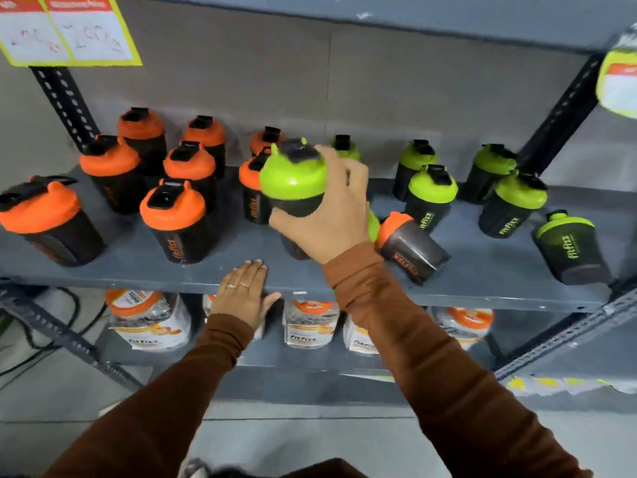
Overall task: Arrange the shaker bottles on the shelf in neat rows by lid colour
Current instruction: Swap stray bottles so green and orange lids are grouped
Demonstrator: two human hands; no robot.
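My right hand (331, 215) grips a green-lidded black shaker bottle (293, 175), lifted above the middle of the grey shelf (138, 270). Several orange-lidded bottles (172, 205) stand on the shelf's left half. Several green-lidded bottles (432, 188) stand on the right half. One orange-lidded bottle (408, 244) lies tipped on its side just right of my right wrist. Another green-lidded bottle (373, 226) is mostly hidden behind my right hand. My left hand (241, 294) rests flat on the shelf's front edge, fingers spread, holding nothing.
A black perforated upright (65, 101) stands at the back left and another (558, 115) at the back right. White and orange pouches (148, 322) fill the lower shelf. Yellow price tags (65, 29) hang above left. Cables lie on the floor at the left.
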